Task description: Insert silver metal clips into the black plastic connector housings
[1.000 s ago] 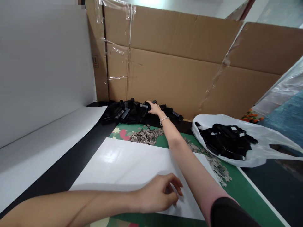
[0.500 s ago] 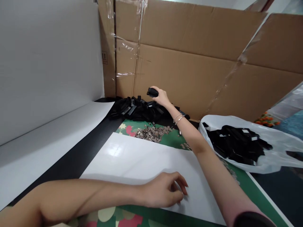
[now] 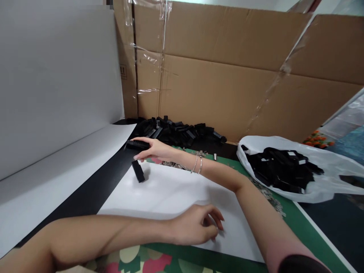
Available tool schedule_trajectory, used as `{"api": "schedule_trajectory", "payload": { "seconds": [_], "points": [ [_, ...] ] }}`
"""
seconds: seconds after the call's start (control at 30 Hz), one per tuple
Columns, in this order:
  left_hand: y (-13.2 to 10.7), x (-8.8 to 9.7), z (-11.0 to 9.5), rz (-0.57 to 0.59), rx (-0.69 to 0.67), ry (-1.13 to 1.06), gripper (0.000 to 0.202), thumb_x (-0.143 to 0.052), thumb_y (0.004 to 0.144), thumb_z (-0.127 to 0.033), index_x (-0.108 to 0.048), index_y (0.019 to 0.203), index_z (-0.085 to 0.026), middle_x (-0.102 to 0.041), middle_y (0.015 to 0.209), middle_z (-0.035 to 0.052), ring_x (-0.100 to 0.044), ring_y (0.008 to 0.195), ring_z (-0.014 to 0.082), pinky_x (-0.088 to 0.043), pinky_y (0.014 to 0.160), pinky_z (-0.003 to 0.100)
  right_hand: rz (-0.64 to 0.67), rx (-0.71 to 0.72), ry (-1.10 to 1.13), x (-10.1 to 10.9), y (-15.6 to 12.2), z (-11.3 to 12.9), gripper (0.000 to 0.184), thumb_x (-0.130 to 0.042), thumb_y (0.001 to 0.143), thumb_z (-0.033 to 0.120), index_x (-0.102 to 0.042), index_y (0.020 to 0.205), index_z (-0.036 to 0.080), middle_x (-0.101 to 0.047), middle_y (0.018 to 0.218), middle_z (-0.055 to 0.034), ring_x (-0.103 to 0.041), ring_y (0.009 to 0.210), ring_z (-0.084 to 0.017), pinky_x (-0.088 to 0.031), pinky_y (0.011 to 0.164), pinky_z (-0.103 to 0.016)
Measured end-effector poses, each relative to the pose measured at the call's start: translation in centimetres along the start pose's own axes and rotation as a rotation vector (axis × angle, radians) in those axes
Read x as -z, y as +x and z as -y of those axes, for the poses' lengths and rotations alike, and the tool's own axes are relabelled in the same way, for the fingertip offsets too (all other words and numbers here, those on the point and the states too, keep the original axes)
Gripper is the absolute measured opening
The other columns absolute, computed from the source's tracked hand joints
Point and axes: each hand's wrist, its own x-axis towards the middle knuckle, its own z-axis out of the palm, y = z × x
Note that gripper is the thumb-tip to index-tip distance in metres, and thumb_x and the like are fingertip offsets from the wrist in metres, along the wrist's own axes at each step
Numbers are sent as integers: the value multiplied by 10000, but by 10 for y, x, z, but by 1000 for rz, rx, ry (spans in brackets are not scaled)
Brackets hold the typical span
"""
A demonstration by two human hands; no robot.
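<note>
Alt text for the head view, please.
The right hand holds a black piece near the far left corner of the white sheet, a second piece just below that hand. The left hand is curled over the sheet. Beyond are a black heap and cardboard; a bag of black parts sits right.

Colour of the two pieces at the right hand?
Black: both the upper piece and the lower piece; best in the head view.

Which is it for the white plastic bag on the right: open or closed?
Open. The white plastic bag has its rim spread wide, leaving black parts visible inside.
</note>
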Motion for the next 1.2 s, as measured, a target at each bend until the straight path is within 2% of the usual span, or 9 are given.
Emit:
{"api": "schedule_trajectory", "payload": {
  "seconds": [0.23, 0.4, 0.53, 0.7, 0.8, 0.87, 0.97, 1.1, 1.2],
  "points": [
    [2, 0, 2, 15, 8, 1, 288, -500, 684, -104, -543, 957, -184, -664, 916, 46, -642, 667, 147, -430, 515, 217, -206, -63, -200, 11, -3, -13, 325, -651, 754, 179, -606, 1070, 115, -593, 650, 17, -529, 533, -66, -401, 461, -166],
    [-3, 2, -7, 22, -57, 172, 276, -468, 762, -151, -537, 1029, -160, -664, 943, 59, -619, 665, 131, -451, 551, 222, -172, -101, -274, 19, -56, 2, 149, -684, 721, 231, -673, 819, 119, -579, 561, 29, -512, 522, -69, -375, 493, -181],
    [-18, -1, -10, -93, -388, 659, 269, -438, 799, -199, -560, 1034, -151, -648, 884, 83, -589, 791, 201, -455, 702, 323, -111, -252, -349, 20, -128, 9, 256, -640, 765, 379, -662, 703, 131, -562, 483, 25, -498, 470, -72, -339, 474, -195],
    [-31, -3, -21, 14, -870, 1235, 270, -395, 860, -231, -542, 1082, -186, -657, 897, 88, -555, 740, 217, -391, 634, 349, -177, -447, 27, 7, -202, -8, 354, -576, 803, 471, -631, 700, 137, -614, 576, -6, -479, 414, -63, -383, 468, -213],
    [-25, 3, -40, -362, -600, 1374, 307, -410, 890, -356, -518, 1066, -130, -620, 996, 151, -561, 852, 281, -400, 706, 399, -219, -432, 294, -3, -223, -18, 379, -546, 820, 496, -621, 741, 134, -605, 598, -14, -499, 437, -73, -395, 459, -213],
    [-17, 10, -52, -415, -346, 1428, 500, -387, 872, -552, -503, 1058, -103, -603, 1022, 176, -562, 906, 321, -410, 739, 421, -219, -359, 421, -7, -228, -22, 347, -552, 827, 475, -609, 805, 134, -600, 646, -16, -533, 489, -85, -424, 493, -220],
    [-10, 20, -61, -237, -69, 1255, 512, -313, 880, -599, -439, 1119, -165, -643, 912, 93, -620, 738, 258, -428, 601, 321, -204, -288, 520, -9, -230, -25, 288, -550, 850, 422, -572, 932, 148, -585, 733, -16, -562, 565, -95, -452, 551, -233],
    [-7, 33, -61, -110, 14, 1067, 405, -342, 914, -466, -378, 1230, -215, -632, 1055, 90, -645, 757, 234, -432, 588, 284, -163, -264, 532, -5, -233, -25, 303, -480, 886, 439, -496, 1027, 172, -603, 774, -37, -612, 652, -129, -475, 627, -271],
    [-2, 49, -60, -12, 61, 1028, 382, -389, 902, -400, -407, 1236, -214, -634, 1058, 84, -630, 861, 250, -441, 660, 299, -324, -248, 176, 7, -238, -24, 289, -393, 917, 429, -450, 1072, 192, -637, 811, -58, -631, 703, -156, -486, 684, -318]
  ]
}}
